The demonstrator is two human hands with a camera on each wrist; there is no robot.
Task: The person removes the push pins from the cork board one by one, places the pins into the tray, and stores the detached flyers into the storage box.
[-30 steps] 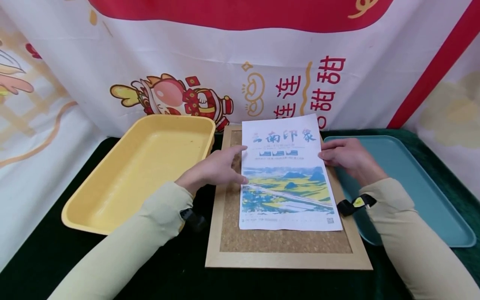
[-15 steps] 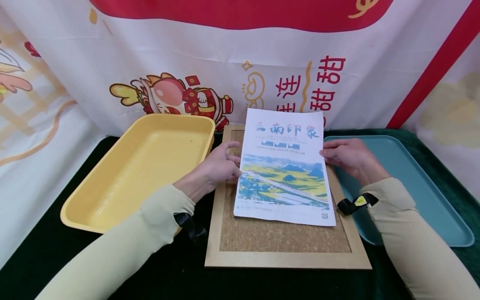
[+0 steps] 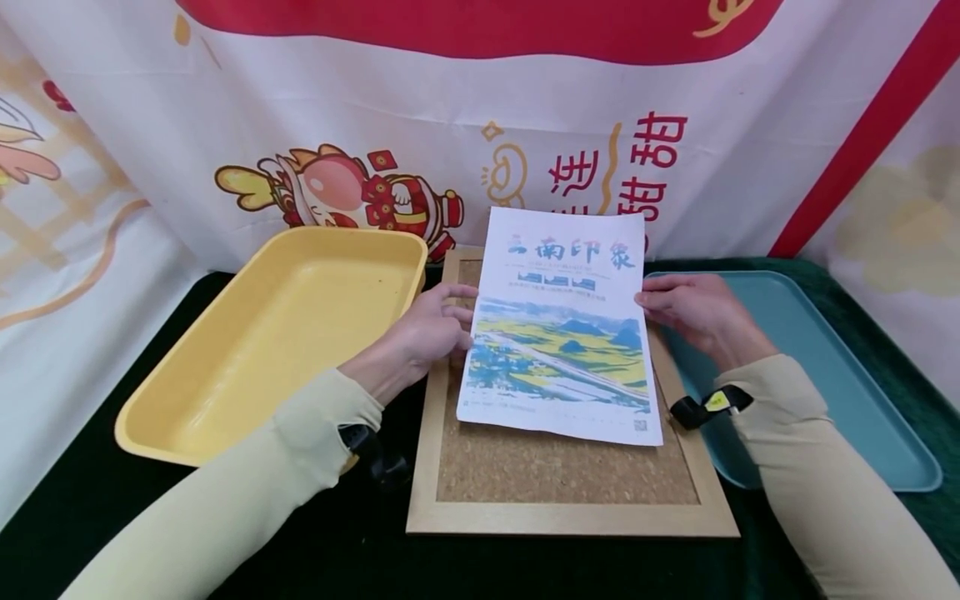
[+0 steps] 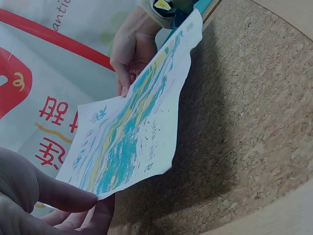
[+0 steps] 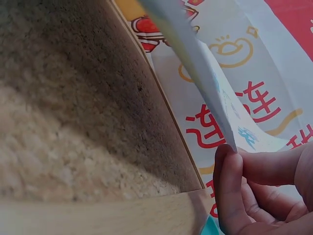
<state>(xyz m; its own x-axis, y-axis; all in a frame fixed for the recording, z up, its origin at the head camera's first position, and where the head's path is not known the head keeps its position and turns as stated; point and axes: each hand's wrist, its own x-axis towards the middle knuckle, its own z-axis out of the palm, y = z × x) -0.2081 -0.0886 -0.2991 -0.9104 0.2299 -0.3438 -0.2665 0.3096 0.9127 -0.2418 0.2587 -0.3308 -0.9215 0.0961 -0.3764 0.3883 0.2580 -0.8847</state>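
Note:
A printed paper sheet (image 3: 558, 333) with a blue and yellow landscape hangs above the wood-framed cork board (image 3: 562, 475); both wrist views show a gap and a shadow beneath it. My left hand (image 3: 423, 333) pinches the sheet's left edge, thumb on top and fingers below, as the left wrist view shows. At the opposite edge my right hand (image 3: 697, 317) pinches the paper between thumb and fingers, seen close in the right wrist view. The sheet (image 4: 127, 132) bends slightly between the two hands. Its top end overlaps the backdrop in the head view.
A deep yellow tray (image 3: 262, 358) stands to the left of the board, and a flat blue tray (image 3: 832, 400) lies to the right, partly under the right forearm. Dark green cloth (image 3: 315, 550) covers the table. A printed fabric backdrop (image 3: 420, 100) rises behind.
The sheet has lifted off the cork board and shifted slightly left. My left hand, spread at its edge before, now pinches it. My right hand has kept its hold.

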